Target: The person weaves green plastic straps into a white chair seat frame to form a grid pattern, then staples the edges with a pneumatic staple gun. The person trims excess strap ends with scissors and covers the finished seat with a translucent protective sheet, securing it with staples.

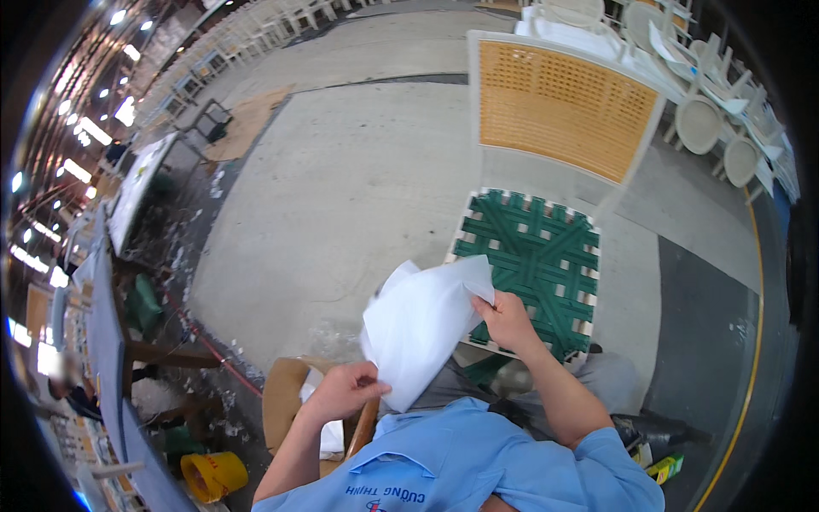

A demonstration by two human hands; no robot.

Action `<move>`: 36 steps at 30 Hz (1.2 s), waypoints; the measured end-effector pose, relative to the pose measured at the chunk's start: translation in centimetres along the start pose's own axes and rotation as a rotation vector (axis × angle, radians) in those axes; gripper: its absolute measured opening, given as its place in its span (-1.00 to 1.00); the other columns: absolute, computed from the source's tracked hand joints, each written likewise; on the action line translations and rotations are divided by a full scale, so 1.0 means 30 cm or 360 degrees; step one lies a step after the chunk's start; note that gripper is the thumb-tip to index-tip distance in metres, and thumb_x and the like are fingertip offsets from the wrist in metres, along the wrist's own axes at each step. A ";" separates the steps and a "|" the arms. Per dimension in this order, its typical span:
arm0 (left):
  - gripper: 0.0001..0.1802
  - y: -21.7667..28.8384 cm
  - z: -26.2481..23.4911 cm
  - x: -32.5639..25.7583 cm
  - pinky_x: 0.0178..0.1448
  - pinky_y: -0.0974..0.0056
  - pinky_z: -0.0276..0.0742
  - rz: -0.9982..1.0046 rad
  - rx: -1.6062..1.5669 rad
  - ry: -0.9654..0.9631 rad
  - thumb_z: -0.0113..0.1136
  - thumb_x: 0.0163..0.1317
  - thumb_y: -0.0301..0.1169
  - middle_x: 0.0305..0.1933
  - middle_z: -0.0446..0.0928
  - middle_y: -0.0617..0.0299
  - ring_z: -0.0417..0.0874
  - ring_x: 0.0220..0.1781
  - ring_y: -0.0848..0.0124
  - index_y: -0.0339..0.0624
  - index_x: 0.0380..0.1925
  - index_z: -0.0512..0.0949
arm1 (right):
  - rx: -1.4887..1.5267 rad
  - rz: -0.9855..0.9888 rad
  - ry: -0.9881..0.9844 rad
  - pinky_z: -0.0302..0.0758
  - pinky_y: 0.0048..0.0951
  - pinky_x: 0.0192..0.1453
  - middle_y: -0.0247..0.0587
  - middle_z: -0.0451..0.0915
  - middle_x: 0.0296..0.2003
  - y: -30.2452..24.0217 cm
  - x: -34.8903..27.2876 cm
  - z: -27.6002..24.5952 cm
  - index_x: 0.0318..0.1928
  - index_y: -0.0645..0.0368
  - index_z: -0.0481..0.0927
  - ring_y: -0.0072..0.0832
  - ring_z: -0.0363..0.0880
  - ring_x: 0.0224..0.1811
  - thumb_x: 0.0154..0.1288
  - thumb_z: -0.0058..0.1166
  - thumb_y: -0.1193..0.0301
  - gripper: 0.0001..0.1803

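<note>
A thin, soft white sheet point(426, 317) is stretched between my hands, above my lap and near the front left of a chair. My left hand point(345, 391) pinches its lower left edge. At the upper right edge, my right hand point(505, 320) grips the sheet between thumb and fingers. The chair's seat is woven from green webbing straps point(546, 247) over a pale frame. Its backrest carries a tan cane panel point(559, 107) and stands on the far side. The sheet overlaps the seat's near left corner in view; whether it touches cannot be made out.
A brown open box point(281, 401) with white sheets inside sits by my left forearm. A yellow bucket point(213, 476) and a long workbench point(111, 341) are at the left. White chair frames point(699, 124) are piled at the far right. A red hose point(217, 354) crosses the floor.
</note>
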State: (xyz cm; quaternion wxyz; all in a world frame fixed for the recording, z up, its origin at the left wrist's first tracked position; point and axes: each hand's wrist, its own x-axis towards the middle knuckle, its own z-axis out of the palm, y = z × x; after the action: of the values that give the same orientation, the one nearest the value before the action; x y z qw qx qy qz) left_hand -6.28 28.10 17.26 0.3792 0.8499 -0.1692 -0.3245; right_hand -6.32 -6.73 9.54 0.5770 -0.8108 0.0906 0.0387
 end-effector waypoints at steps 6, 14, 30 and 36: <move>-0.68 0.194 -0.006 0.299 -0.07 0.21 0.61 0.0345 0.0111 0.0270 0.38 0.35 -0.21 -0.15 0.77 0.15 0.75 -0.16 0.31 -0.21 -0.07 0.69 | -0.0112 -0.0306 0.0426 0.60 -0.37 0.02 -0.11 0.78 -0.09 0.043 -0.142 -0.133 0.10 0.23 0.71 -0.39 0.74 -0.10 0.48 0.14 0.47 -0.73; -0.46 0.368 0.155 0.824 0.25 0.28 0.54 0.0359 -0.0314 -0.1052 0.30 0.45 -0.13 0.12 0.68 0.21 0.65 0.13 0.42 -0.25 0.27 0.57 | 0.0025 -0.0429 0.0260 0.62 -0.38 0.00 -0.12 0.79 -0.11 -0.045 -0.253 -0.207 0.11 0.16 0.71 -0.34 0.77 -0.12 0.40 0.20 0.51 -0.70; -0.60 0.860 0.172 0.728 -0.05 0.26 0.57 0.1129 -0.0206 -0.1017 0.45 0.31 -0.24 -0.24 0.68 0.11 0.64 -0.16 0.47 -0.31 -0.02 0.63 | 0.0931 -0.0491 0.0904 0.51 -0.54 -0.11 -0.43 0.68 -0.28 -0.066 -0.194 -0.484 -0.03 0.31 0.70 -0.68 0.58 -0.20 0.43 0.28 0.42 -0.78; -0.56 0.827 -0.037 0.859 0.08 0.04 0.62 0.0982 0.1146 -0.0464 0.42 0.14 -0.14 -0.12 0.74 -0.16 0.75 -0.04 -0.04 -0.31 -0.17 0.76 | 0.0538 -0.0502 0.1523 0.44 -0.55 -0.23 -0.46 0.65 -0.36 -0.120 -0.179 -0.708 -0.09 0.31 0.70 -0.70 0.49 -0.34 0.46 0.26 0.39 -0.80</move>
State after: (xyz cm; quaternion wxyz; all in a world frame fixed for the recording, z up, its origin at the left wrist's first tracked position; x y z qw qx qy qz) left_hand 12.33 -1.33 25.63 0.1123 0.7829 -0.5656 -0.2336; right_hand -11.79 -25.06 20.80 0.5927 -0.6372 0.2257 -0.4379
